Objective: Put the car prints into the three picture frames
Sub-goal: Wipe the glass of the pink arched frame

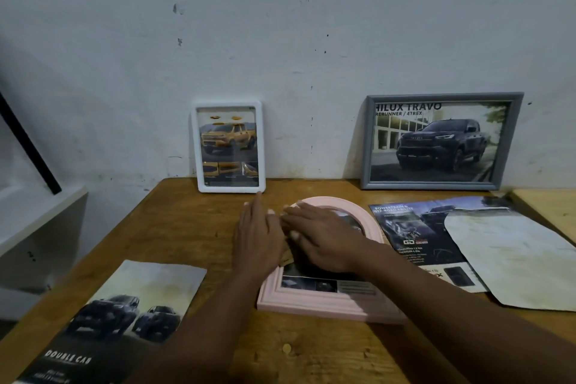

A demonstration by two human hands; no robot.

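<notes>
Under your right hand (321, 241) lies the pink frame (327, 305) holding a print (308, 285); your left hand (258, 237) rests at its left edge, both flat, fingers straight, side by side.

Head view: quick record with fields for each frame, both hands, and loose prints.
white rectangular frame: leaning on wall, yellow truck print inside
grey rectangular frame: leaning on wall, dark truck print inside
pink arched frame: flat on wooden table, print showing in its opening
left hand: fingers straight, at pink frame's left edge
right hand: fingers straight, flat on pink frame
loose prints: Double Cab print front left; brochure page, pale sheet right
</notes>
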